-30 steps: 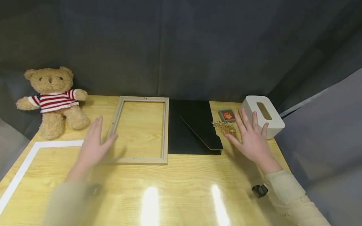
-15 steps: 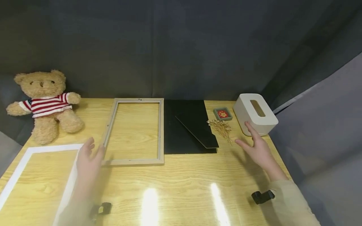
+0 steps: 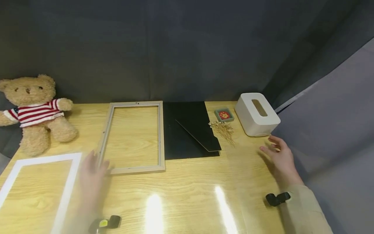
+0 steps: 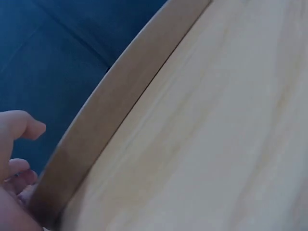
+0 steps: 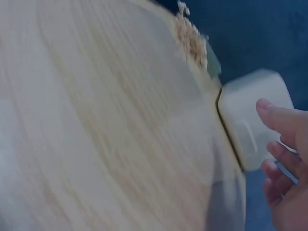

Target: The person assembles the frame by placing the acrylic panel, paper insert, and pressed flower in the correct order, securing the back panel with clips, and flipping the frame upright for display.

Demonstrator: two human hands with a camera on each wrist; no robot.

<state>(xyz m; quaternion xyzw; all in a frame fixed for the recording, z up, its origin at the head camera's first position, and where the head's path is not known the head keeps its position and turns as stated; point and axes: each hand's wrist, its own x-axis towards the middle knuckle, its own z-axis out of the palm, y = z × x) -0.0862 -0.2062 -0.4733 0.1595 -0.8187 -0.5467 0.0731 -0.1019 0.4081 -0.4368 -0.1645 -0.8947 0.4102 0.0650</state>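
My left hand [image 3: 93, 177], blurred, is by the near left corner of a light wooden picture frame [image 3: 161, 136], right of a white rectangular border [image 3: 70, 185]. Its fingers are loosely bent beside the frame's outer side [image 4: 115, 96] in the left wrist view; whether they touch it is hidden. At the right, my right hand [image 3: 281, 159] hovers in front of a white tissue box [image 3: 254, 126], thumb and fingers apart with nothing between them. The tissue box [image 5: 250, 106] appears behind those fingers in the right wrist view, with no clear contact.
A black backing board [image 3: 181, 143] with a raised flap lies beside the frame. Dried flowers [image 3: 223, 130] and a small green-edged square with a red flower design [image 3: 224, 115] lie near the tissue box. A teddy bear [image 3: 38, 117] sits at back left. Dark curtain [image 3: 175, 48] closes the back.
Both hands have drawn back toward the near edge; the right has moved off the dried flowers to before the tissue box. The view has swung right, so the things appear shifted left.
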